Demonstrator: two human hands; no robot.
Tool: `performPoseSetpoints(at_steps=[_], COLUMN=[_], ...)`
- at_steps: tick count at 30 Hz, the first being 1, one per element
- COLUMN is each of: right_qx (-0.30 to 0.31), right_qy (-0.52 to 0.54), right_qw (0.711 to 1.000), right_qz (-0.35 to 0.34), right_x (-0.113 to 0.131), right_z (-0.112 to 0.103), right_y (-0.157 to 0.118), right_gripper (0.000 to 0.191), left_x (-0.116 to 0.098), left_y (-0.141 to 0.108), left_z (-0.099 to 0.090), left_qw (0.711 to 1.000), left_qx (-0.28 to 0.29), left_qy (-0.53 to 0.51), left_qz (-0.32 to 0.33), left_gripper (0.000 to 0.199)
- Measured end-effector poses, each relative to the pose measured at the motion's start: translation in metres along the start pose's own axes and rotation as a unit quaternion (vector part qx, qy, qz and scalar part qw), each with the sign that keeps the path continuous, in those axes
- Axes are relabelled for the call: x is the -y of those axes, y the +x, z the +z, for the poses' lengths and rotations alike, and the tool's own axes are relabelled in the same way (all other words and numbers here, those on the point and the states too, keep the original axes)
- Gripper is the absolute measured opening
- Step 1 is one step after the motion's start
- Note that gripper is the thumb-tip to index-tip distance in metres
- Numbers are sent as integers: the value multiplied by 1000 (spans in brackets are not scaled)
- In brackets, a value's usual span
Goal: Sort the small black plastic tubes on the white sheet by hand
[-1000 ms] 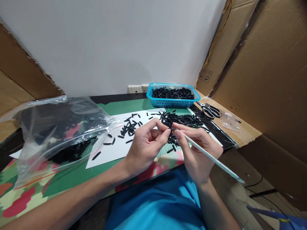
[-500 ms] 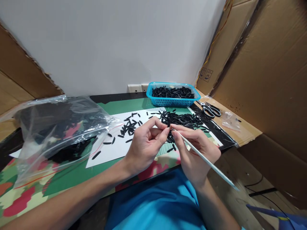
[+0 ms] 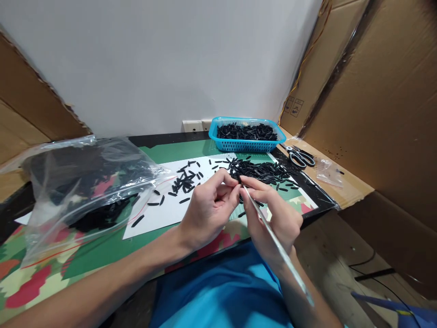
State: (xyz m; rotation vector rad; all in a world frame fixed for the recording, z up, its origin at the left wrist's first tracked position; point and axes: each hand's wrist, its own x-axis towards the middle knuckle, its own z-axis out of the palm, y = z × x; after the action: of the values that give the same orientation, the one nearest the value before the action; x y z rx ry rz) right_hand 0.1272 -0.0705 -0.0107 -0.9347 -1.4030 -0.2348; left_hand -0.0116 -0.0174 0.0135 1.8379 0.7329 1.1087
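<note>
Over the last second the thin white rod (image 3: 273,237) in the right hand (image 3: 273,216) has swung from slanting out to the right to pointing back toward the person's body. Its tip stays at the left hand (image 3: 208,207), whose fingertips pinch a small black piece (image 3: 238,184), barely visible, above the bench (image 3: 102,246). Both hands are closed, so the poking at the piece seems under way.

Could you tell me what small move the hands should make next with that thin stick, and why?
Probably ease the thin stick's tip a little further into the small black piece pinched in the left hand. The right hand holds the stick like a pen, its tip meeting the left fingertips above the white sheet. The piece itself is mostly hidden.
</note>
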Motion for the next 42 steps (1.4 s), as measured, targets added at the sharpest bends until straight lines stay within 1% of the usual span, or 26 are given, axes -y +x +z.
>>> performPoseSetpoints(at_steps=[3,6,8,10,12,15,17,19,22,24,25,27,31,33,35,36,37,39,42], right_qx=[21,34,33,40,49,55,70,112,211,269,283,286,243,211,176,165,163,175,202], right_qy=[-53,-75,-83,-89,-89,-97,-128,-174,-223,-225,-222,-225,-244,-205,-116,-60,-6,73,107], right_qw=[998,995,994,994,995,993,988,976,946,930,927,925,932,948,968,973,974,966,951], right_qz=[-32,-55,-57,-45,-17,29,49,70,104,111,110,108,114,122,137,147,157,178,211], right_x=[-1,-4,-6,-9,-12,-20,-28,-37,-52,-62,-66,-74,-79,-74,-66,-60,-54,-43,-31], right_z=[3,6,8,9,7,1,-5,-12,-23,-28,-29,-29,-27,-28,-30,-31,-32,-32,-29], right_y=[0,-3,-5,-7,-7,-2,4,9,12,13,12,11,11,14,18,20,23,25,26], right_gripper=[17,19,18,17,15,13,14,15,11,20,25,29,23,22,19,17,15,16,18], left_x=[4,5,4,1,-2,-5,-4,-3,-2,-2,-2,-2,-2,-1,0,0,1,1,0], left_y=[-1,-1,-1,-1,1,4,6,7,7,7,7,7,8,8,8,8,7,7,6], left_z=[0,1,2,3,3,2,0,-2,-4,-4,-4,-3,-3,-3,-3,-4,-4,-4,-4], left_qw=[1000,1000,1000,1000,999,998,997,996,994,994,993,993,994,994,994,994,995,995,994], left_qx=[5,9,13,17,18,17,17,24,47,64,71,81,88,88,86,86,85,82,85], left_qy=[23,29,25,20,8,-25,-44,-53,-54,-51,-47,-38,-16,-2,12,18,23,31,51], left_qz=[2,-4,-8,-16,-31,-53,-64,-71,-77,-79,-80,-80,-70,-65,-60,-58,-55,-51,-42], left_gripper=[17,16,17,20,22,24,22,20,19,19,19,18,18,19,20,20,20,20,18])
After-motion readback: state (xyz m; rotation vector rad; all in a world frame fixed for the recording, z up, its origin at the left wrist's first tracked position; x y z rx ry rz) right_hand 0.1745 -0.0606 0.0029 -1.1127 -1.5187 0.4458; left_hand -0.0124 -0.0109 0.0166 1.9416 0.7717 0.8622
